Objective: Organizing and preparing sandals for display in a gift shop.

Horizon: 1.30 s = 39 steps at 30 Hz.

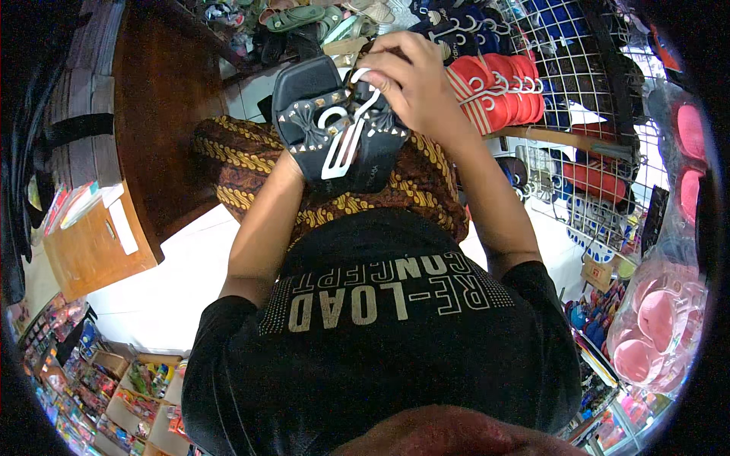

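Observation:
A pair of black studded sandals (315, 114) on a white plastic hanger (346, 140) is held up in front of me. My left hand (287, 169) supports the pair from underneath and is mostly hidden behind it. Over the top of the sandals, my right hand (407, 76) closes its fingers around the hanger's hook. Below the sandals I see my patterned brown and yellow skirt (236, 163) and my black shirt (380, 334).
A wire grid rack (585, 76) to the right carries hung red sandals (494, 95) and dark ones. Pink footwear in plastic bags (658, 319) hangs at far right. A wooden counter (163, 99) stands left; several sandals (296, 19) lie on the floor ahead. Boxes of small goods (114, 395) sit lower left.

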Tool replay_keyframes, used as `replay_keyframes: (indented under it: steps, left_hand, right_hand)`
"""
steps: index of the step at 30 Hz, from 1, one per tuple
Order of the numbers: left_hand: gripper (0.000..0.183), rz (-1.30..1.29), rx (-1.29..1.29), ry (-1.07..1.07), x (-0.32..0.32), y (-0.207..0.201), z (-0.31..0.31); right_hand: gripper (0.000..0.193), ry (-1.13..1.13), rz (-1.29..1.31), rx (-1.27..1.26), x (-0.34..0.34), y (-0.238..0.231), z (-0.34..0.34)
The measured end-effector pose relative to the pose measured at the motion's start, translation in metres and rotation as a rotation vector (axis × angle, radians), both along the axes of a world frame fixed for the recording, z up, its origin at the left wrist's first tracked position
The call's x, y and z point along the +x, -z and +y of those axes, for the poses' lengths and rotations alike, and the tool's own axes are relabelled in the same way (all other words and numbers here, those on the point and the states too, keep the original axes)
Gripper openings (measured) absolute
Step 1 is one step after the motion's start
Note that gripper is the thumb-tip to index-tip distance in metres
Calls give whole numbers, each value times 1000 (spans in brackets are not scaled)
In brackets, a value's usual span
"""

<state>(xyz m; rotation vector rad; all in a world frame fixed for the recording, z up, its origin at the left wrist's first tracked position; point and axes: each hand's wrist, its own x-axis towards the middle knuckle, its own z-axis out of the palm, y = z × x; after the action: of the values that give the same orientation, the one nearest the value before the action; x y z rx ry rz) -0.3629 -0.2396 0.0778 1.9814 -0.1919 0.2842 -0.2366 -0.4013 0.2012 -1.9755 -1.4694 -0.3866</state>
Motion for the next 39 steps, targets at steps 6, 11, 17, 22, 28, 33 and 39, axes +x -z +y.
replay_keyframes:
  steps: [6, 11, 17, 22, 28, 33, 39]
  left_hand:
    - [80, 222, -601, 125, 5, -12, -2]
    - [94, 353, -1338, 291, 2, -34, -6]
    - [112, 246, -1783, 384, -11, -55, -6]
    - [102, 213, -1573, 98, -13, -44, -10]
    - [100, 308, -1879, 456, -11, -27, -1]
    - [100, 300, -1612, 287, -11, -28, -5]
    - [119, 339, -1522, 220, 13, -44, -4]
  right_hand:
    - [12, -45, 45, -54, 10, -20, -2]
    - [12, -30, 97, -77, 8, -31, -1]
    - [11, 18, 160, -78, 11, -27, -2]
    - [14, -17, 165, -42, 17, -22, -6]
    - [13, 23, 141, -2, 20, -26, -14]
    - [15, 38, 76, 13, 23, -28, -16]
    - [14, 6, 88, 37, 12, -20, -9]
